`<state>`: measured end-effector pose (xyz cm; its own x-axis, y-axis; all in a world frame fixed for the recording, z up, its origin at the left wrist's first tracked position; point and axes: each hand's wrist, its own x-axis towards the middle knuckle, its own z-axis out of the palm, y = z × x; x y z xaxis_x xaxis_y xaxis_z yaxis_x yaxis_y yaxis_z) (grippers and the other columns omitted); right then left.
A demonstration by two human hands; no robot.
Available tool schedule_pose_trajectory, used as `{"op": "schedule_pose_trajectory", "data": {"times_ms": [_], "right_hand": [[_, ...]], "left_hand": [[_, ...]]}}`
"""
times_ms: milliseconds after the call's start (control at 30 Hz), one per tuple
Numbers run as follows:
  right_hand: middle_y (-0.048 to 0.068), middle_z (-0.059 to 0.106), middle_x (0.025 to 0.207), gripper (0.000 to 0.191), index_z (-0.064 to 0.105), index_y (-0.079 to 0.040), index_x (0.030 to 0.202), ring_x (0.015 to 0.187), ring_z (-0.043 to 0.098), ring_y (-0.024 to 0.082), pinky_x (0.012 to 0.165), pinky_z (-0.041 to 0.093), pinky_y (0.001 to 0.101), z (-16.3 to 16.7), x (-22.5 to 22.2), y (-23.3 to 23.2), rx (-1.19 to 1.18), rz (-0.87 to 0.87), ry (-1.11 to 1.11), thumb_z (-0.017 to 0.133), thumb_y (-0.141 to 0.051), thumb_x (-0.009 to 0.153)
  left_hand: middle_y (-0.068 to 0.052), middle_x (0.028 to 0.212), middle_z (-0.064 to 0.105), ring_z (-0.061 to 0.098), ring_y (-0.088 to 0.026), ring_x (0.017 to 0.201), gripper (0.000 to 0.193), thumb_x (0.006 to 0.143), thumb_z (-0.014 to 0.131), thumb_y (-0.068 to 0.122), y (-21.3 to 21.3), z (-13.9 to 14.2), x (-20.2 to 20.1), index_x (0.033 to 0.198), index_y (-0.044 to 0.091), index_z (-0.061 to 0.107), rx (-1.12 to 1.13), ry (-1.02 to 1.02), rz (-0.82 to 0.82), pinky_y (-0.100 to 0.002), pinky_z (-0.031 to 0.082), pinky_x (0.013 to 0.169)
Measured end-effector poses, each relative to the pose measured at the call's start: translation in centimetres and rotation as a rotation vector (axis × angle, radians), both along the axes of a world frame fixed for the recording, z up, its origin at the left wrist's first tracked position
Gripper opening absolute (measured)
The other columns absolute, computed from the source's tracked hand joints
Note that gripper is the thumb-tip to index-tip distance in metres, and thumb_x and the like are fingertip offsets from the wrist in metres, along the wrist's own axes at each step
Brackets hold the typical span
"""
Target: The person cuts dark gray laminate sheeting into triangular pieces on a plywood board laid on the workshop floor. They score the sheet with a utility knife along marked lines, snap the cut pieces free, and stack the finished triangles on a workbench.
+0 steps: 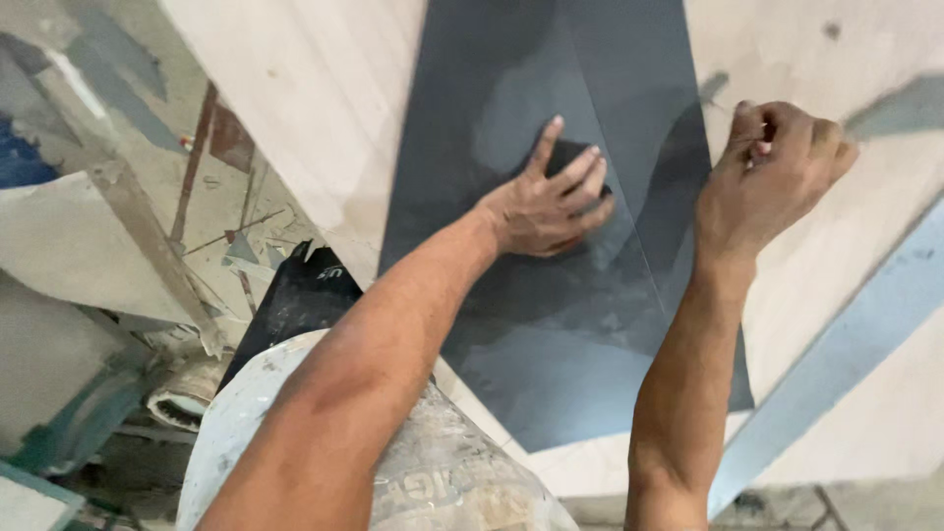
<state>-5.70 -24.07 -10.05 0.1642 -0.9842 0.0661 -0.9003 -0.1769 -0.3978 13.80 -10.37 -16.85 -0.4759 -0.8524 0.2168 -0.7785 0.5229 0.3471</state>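
Nearest the camera, a dusty white sack (433, 472) with faded print is seen at the bottom edge, partly covered by the left forearm, which reaches up across it. Beyond the sack, a dark grey sheet (590, 374) is laid flat against a pale wooden board (324, 108); a faint crease line is seen running down the sheet from its upper middle.

The left hand (546, 202) is spread open and pressed palm-down on the middle of the sheet, fingers (543, 147) fanned and pointing upward. A small dark pad-like piece (570, 157) is partly covered by those fingers; its exact kind cannot be told. The grip of this hand is open: nothing is clasped, and the sheet is only pressed beneath the palm.

The right hand (777, 167) is held at the sheet's right edge, over the pale board. Its grip is closed into a fist, fingers curled tight. Something thin may be pinched inside, but this cannot be told, as the fingers hide it. The sheet lies just left of and below this fist.

A pale blue strip (846, 344) is seen slanting across the board at the lower right. At the left, a black bag-like object (295, 305), rubble-strewn floor (216, 216) and a white pipe end (182, 398) are visible.
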Motion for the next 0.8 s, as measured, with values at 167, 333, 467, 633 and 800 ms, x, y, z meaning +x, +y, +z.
{"op": "schedule_pose_trajectory", "data": {"times_ms": [167,333,467,633,800], "right_hand": [[0.01,0.07,0.1,0.023,0.071,0.002,0.115,0.094,0.069,0.017,0.083,0.056,0.0298,2.2,-10.8,5.7,0.311,-0.26,-0.298,0.066,-0.021,0.117],[0.016,0.061,0.123,0.039,0.066,0.0,0.132,0.114,0.066,0.031,0.094,0.056,0.0411,3.9,-16.4,14.5,0.303,-0.068,0.083,0.085,-0.019,0.103],[0.026,0.037,0.143,0.099,0.043,0.0,0.149,0.109,0.061,0.038,0.083,0.059,0.0414,4.1,-18.1,17.2,0.536,-0.115,0.035,0.099,-0.025,0.073],[0.02,0.042,0.136,0.1,0.044,-0.001,0.142,0.105,0.064,0.037,0.083,0.057,0.0447,3.1,-19.6,17.5,0.48,-0.007,0.24,0.105,-0.025,0.067],[0.018,0.043,0.133,0.089,0.046,-0.004,0.134,0.101,0.064,0.034,0.075,0.053,0.0437,2.0,-19.5,21.0,0.259,-0.082,0.322,0.107,-0.027,0.073]], "left_hand": [[-0.014,0.142,0.049,0.041,-0.03,0.149,0.037,0.104,0.069,0.036,0.2,0.0,-0.1,0.139,0.024,0.061,-0.05,0.057,0.007,-0.075,0.018,0.125],[-0.01,0.146,0.052,0.042,-0.027,0.15,0.035,0.104,0.069,0.033,0.3,0.5,0.5,0.138,0.026,0.068,-0.081,-0.047,-0.112,-0.065,0.02,0.13],[-0.009,0.151,0.051,0.041,-0.026,0.15,0.03,0.104,0.067,0.028,0.7,0.6,0.6,0.134,0.028,0.07,-0.117,-0.056,-0.149,-0.059,0.02,0.132],[-0.012,0.152,0.049,0.04,-0.027,0.15,0.031,0.099,0.069,0.023,1.5,0.2,0.1,0.13,0.026,0.071,-0.127,-0.02,-0.169,-0.054,0.019,0.131],[-0.013,0.159,0.043,0.036,-0.028,0.153,0.03,0.1,0.068,0.02,2.0,-0.4,0.2,0.129,0.025,0.071,-0.117,0.009,-0.176,-0.055,0.021,0.129]]}}
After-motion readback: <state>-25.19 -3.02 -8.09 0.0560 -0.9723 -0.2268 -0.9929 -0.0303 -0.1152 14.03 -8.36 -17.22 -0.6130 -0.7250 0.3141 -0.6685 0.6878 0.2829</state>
